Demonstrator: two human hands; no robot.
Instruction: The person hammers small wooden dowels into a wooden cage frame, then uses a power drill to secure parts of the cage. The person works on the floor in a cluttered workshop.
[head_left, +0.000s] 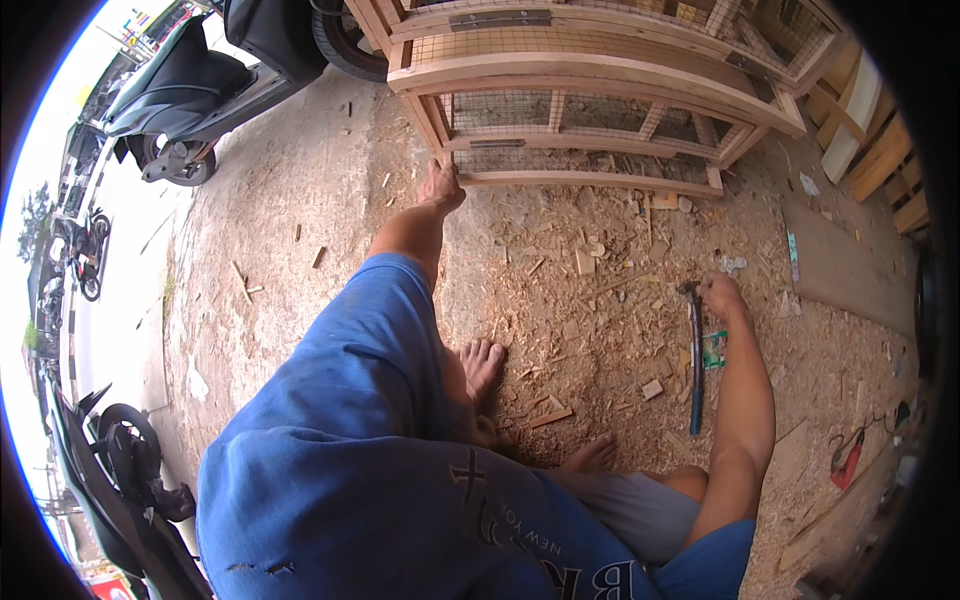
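Observation:
My left hand (440,187) reaches forward and is closed round the lower left corner post of a wooden frame cage (590,178). The cage is made of pale timber bars with wire mesh and metal hinges or latches on its rails. To the right, my right hand (722,297) is closed at the head end of a hammer (697,370). Its dark blue handle hangs or lies toward me, over the shavings; I cannot tell whether it touches the ground. The fingers partly hide the hammer's head.
Wood shavings and offcuts (585,262) cover the concrete. A flat board (845,265) and stacked timber (862,115) stand at the right, near red-handled pliers (848,460). A scooter (200,85) is parked at far left, another motorbike (120,470) nearer. My bare foot (480,368) is between the hands.

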